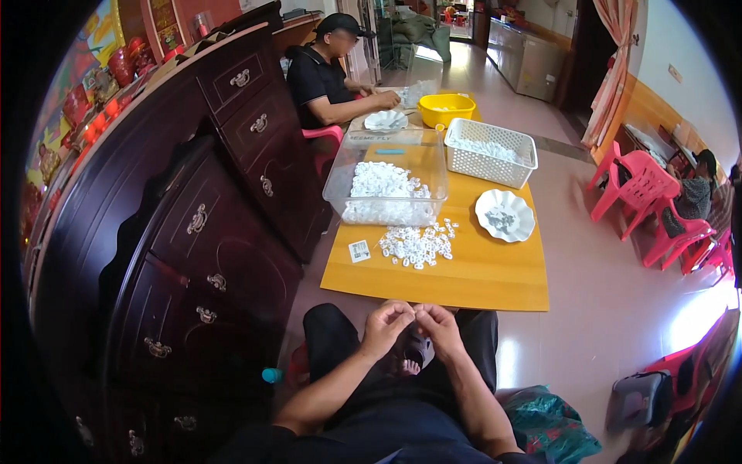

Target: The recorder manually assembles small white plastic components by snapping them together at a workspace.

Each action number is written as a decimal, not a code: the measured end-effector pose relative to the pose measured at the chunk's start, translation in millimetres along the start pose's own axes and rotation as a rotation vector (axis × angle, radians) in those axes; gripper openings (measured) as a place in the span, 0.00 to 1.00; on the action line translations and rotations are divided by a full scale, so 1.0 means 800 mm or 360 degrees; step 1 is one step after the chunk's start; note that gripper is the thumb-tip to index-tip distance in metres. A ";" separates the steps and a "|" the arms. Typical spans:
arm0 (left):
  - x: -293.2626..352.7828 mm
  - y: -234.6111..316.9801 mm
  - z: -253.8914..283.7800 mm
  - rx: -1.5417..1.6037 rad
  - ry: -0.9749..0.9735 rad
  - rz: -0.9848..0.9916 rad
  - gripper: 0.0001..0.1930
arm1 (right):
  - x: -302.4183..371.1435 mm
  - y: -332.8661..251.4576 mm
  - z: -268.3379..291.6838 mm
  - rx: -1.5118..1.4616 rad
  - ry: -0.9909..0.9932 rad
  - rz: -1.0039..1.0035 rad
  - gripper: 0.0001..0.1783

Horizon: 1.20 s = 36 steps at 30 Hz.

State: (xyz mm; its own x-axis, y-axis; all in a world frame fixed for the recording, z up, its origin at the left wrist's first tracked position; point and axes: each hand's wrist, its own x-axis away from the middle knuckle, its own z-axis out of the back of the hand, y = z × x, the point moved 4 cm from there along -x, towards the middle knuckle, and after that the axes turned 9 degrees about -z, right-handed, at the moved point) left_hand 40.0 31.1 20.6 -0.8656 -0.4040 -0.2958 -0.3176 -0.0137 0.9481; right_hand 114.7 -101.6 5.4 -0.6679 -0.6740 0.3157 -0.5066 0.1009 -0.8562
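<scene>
My left hand (386, 328) and my right hand (439, 328) meet above my lap, just off the table's near edge. Both have thumb and fingertips pinched together, and a tiny pale piece seems to sit between them, too small to name. On the yellow-brown table (464, 290) in front of them lies a loose pile of small white ring-like pieces (419, 244). Behind the pile, a clear plastic bin (439, 197) holds many more white pieces. To the right, a white scalloped plate (483, 213) carries small grey bits. A small white printed square (359, 251) lies left of the pile.
Farther back stand a white perforated basket (495, 168) with white pieces, a yellow basin (448, 103) and another scalloped plate (386, 121). A person (321, 77) in a black cap works there. Dark drawers (232, 178) line the left; pink chairs (638, 185) and a green bag (549, 421) are right.
</scene>
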 end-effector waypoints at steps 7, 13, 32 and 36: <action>0.012 0.000 -0.021 -0.0073 -0.0136 -0.0056 0.02 | 0.029 0.038 0.009 -0.0636 -0.0315 -0.0249 0.09; 0.021 0.006 -0.021 -0.0170 -0.0130 0.0042 0.04 | 0.035 0.041 0.016 -0.0299 -0.0212 -0.0241 0.09; 0.005 0.040 -0.030 -0.0820 -0.0248 -0.0295 0.04 | 0.036 0.049 0.027 -0.0575 0.0082 -0.0204 0.05; 0.007 0.030 -0.036 -0.0848 -0.0284 -0.0339 0.03 | 0.033 0.043 0.025 -0.0702 0.0062 -0.0169 0.04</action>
State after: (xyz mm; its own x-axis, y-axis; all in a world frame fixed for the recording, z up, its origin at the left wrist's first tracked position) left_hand 38.4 2.3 45.1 -0.8705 -0.1829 -0.4570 -0.2934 -0.5527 0.7800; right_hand 90.2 -130.4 -23.9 -0.6155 -0.6703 0.4145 -0.7516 0.3407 -0.5648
